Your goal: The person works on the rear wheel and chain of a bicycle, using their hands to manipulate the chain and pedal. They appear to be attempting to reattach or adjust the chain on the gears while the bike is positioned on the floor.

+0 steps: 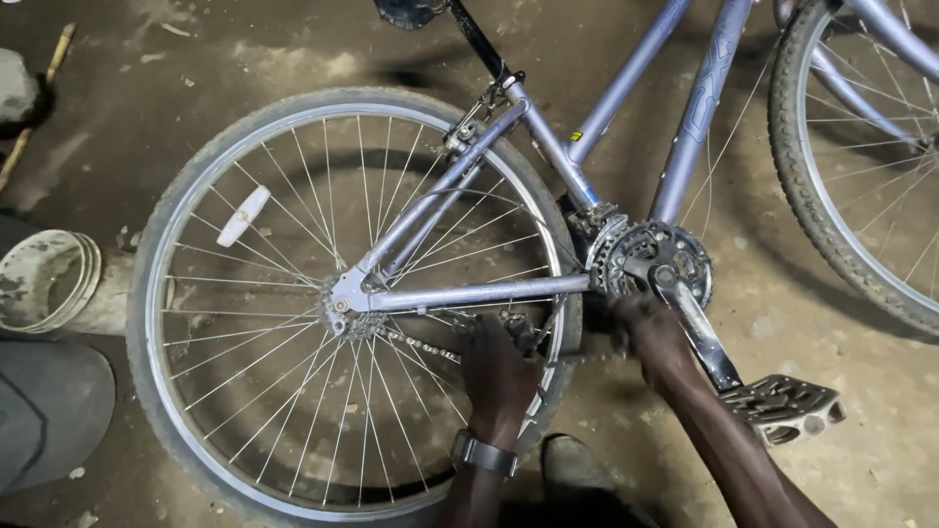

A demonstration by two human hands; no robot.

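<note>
A lilac bicycle frame (626,73) lies upturned over a dirt floor, its rear wheel (196,196) filling the left of the head view. My left hand (499,367), with a watch on its wrist, grips the chain (416,344) near the derailleur below the chainstay. My right hand (650,332) is blurred and touches the chain just under the chainring (650,256). The crank arm and pedal (782,406) stick out toward the lower right.
The front wheel (851,176) stands at the right edge. A dirty white bucket (49,279) lies on its side at the left, with a dark rounded object (49,411) below it. My shoe (572,469) rests near the bottom edge.
</note>
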